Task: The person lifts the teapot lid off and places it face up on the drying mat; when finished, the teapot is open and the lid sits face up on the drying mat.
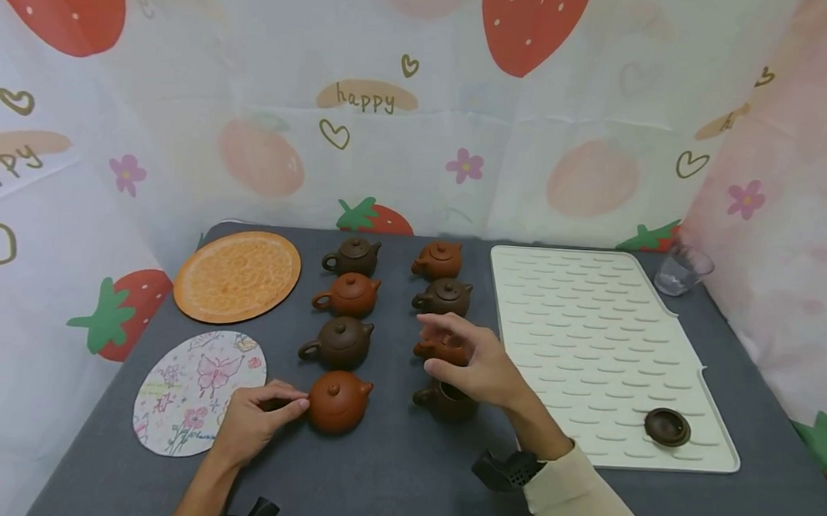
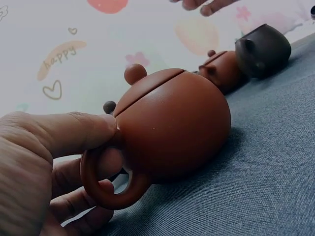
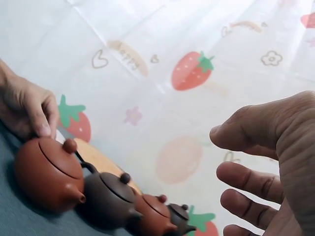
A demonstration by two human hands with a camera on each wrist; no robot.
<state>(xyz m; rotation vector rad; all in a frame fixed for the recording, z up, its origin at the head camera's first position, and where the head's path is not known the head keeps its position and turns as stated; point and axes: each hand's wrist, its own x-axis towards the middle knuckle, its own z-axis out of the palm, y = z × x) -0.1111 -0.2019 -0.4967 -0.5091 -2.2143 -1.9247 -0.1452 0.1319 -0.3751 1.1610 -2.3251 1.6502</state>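
Observation:
My left hand (image 1: 257, 420) pinches the handle of the nearest reddish-brown teapot (image 1: 338, 403) in the left column, thumb on top of the loop in the left wrist view. That teapot (image 2: 172, 123) stands on the cloth with its lid on. Over the front of the right column hovers my right hand (image 1: 474, 361), fingers apart and holding nothing. Below it a dark brown teapot (image 1: 446, 404) stands without its lid. Partly hidden behind the fingers is a reddish teapot (image 1: 444, 349). A dark lid (image 1: 667, 427) lies on the white ridged mat (image 1: 577, 319) at the right.
More teapots fill both columns, among them a dark one (image 1: 343, 343) and a reddish one (image 1: 438, 260). An orange round mat (image 1: 238, 276) and a butterfly-patterned round mat (image 1: 200, 391) lie at the left. A clear glass (image 1: 682, 270) stands at the back right.

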